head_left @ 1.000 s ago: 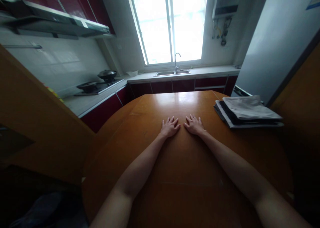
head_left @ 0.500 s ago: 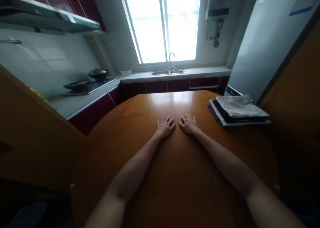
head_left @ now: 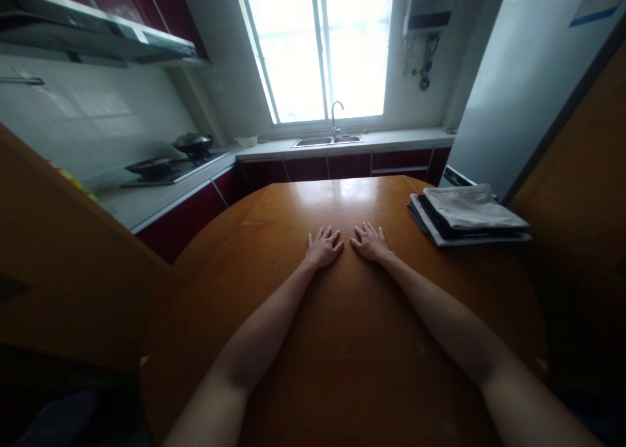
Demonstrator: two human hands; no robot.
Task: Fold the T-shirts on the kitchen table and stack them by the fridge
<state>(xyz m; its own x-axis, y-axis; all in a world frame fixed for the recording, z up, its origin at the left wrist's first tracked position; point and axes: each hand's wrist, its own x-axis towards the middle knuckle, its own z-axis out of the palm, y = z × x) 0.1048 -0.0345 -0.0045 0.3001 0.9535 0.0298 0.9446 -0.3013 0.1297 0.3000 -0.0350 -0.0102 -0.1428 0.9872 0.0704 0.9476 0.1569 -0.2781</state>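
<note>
My left hand (head_left: 323, 248) lies palm down on the wooden table (head_left: 337, 329), fingers spread and holding nothing. Just to its right, a small gap away, my right hand (head_left: 370, 243) also rests flat with its fingers apart. Off to the right of that hand sits a stack of folded cloths (head_left: 472, 213), grey on top with black and lighter grey layers beneath. Neither hand touches the stack.
Beyond the table runs a counter with a sink (head_left: 327, 141) and faucet (head_left: 335, 117) below a bright window. A lidded pan (head_left: 193, 141) and another pan (head_left: 149, 168) stand on the stove at left. A tall refrigerator (head_left: 508, 88) rises at right.
</note>
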